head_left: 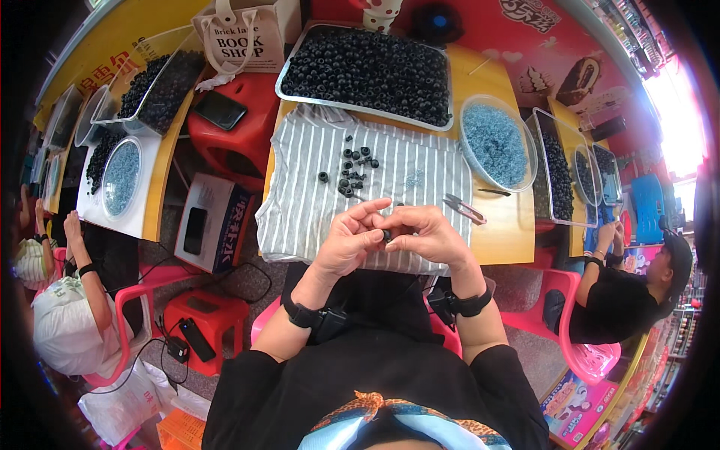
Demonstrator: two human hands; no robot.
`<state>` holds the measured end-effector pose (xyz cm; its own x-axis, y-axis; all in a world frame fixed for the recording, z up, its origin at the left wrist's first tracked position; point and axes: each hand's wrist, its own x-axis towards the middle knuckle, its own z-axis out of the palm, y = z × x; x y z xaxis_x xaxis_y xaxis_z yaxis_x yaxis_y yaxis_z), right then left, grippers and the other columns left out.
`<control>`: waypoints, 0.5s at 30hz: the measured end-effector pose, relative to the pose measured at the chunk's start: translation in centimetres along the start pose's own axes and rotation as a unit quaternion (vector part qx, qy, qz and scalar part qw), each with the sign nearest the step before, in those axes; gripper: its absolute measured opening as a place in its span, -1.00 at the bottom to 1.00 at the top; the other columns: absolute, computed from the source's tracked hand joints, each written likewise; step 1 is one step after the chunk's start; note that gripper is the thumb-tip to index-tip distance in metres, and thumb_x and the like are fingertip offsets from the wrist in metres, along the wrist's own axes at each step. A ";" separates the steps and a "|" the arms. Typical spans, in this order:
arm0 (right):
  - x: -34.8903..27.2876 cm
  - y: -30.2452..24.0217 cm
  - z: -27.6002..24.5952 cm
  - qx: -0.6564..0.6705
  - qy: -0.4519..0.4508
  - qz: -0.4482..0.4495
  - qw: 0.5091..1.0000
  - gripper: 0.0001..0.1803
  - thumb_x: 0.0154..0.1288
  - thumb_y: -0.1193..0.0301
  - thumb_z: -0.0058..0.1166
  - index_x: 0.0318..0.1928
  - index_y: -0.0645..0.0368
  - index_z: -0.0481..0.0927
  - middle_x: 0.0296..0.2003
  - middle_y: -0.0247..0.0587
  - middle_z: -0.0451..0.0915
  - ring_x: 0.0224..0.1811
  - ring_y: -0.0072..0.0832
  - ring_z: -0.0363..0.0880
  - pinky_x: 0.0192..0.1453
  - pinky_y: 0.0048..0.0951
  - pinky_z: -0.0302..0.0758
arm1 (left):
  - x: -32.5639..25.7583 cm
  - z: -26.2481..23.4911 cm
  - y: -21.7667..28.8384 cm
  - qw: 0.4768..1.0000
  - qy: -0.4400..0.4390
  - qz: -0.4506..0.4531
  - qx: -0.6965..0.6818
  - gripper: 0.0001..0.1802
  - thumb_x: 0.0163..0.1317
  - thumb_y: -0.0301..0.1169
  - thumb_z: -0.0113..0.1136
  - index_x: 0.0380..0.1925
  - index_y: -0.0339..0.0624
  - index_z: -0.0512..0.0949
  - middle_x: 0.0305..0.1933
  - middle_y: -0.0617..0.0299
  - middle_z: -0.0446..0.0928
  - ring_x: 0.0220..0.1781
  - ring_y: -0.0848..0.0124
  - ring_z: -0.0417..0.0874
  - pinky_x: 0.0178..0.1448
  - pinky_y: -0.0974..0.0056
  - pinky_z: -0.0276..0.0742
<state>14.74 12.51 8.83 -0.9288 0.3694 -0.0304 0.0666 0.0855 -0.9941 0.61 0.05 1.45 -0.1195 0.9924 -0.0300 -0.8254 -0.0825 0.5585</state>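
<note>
My left hand (349,238) and my right hand (424,231) meet over the near edge of a grey-and-white striped cloth (296,180). Their fingers pinch a small round black plastic piece (387,235) between them; the fingers partly hide it. Beyond my hands, several loose black pieces of the same kind (354,162) lie scattered on the cloth. A little heap of tiny clear bluish bits (413,178) is to their right, too small to name. Thread snips (466,209) lie to the right of my right hand, at the cloth's edge.
A metal tray (279,84) full of black pieces stands behind the cloth. At right is a round clear tub (532,161) of bluish bits. Red stools (244,139) stand at left, one holding a phone (220,111). Co-workers sit left (75,322) and right (622,296).
</note>
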 end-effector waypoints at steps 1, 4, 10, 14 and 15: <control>0.1 -0.2 -0.1 -0.019 -0.024 -0.029 0.999 -0.70 0.04 0.69 0.26 -0.15 0.24 0.67 -0.43 -0.31 0.60 -0.34 -0.60 0.56 -0.30 -0.50 0.49 | -0.1 -0.1 0.1 1.000 -0.004 -0.009 -0.001 -0.38 0.23 -0.58 0.26 0.30 -0.29 0.33 -0.18 0.31 0.53 -0.15 0.52 0.60 -0.01 0.38 0.59; -0.2 -0.7 -0.5 -0.078 -0.042 -0.052 0.995 -0.73 0.00 0.67 0.25 -0.22 0.22 0.67 -0.41 -0.21 0.65 -0.32 -0.44 0.64 -0.29 -0.42 0.52 | 0.1 0.2 0.1 0.999 -0.033 -0.029 -0.013 -0.39 0.22 -0.60 0.26 0.30 -0.29 0.34 -0.22 0.32 0.52 -0.17 0.52 0.61 -0.05 0.38 0.59; -0.6 0.5 0.9 -0.128 0.024 -0.142 0.981 -0.79 -0.06 0.63 0.25 -0.33 0.23 0.61 -0.46 -0.08 0.59 -0.39 -0.17 0.62 -0.31 -0.31 0.49 | -0.4 0.8 0.2 0.999 0.008 -0.033 0.028 -0.40 0.21 -0.60 0.26 0.27 -0.35 0.36 -0.18 0.20 0.59 -0.22 0.47 0.64 -0.11 0.38 0.59; -2.4 0.1 -0.8 -0.148 0.083 -0.130 0.977 -0.76 -0.03 0.64 0.28 -0.28 0.28 0.60 -0.46 -0.13 0.56 -0.44 -0.30 0.57 -0.34 -0.39 0.43 | -0.2 0.7 -0.4 0.998 -0.016 -0.014 0.058 -0.45 0.29 -0.54 0.21 0.28 -0.35 0.36 -0.13 0.12 0.60 -0.16 0.40 0.66 -0.11 0.38 0.59; -3.6 -0.4 -2.3 -0.201 0.152 -0.136 0.958 -0.78 0.02 0.66 0.27 -0.25 0.30 0.60 -0.43 -0.23 0.57 -0.43 -0.46 0.55 -0.35 -0.44 0.41 | 0.1 0.8 -0.4 0.999 -0.013 -0.001 0.035 -0.49 0.33 -0.49 0.18 0.27 -0.35 0.37 -0.10 0.08 0.60 -0.16 0.38 0.66 -0.10 0.36 0.59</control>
<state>18.86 13.30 9.55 -0.7871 0.5294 0.3167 0.0287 0.5443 -0.8384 1.40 0.27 1.91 -0.1029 0.9946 -0.0102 -0.7846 -0.0749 0.6155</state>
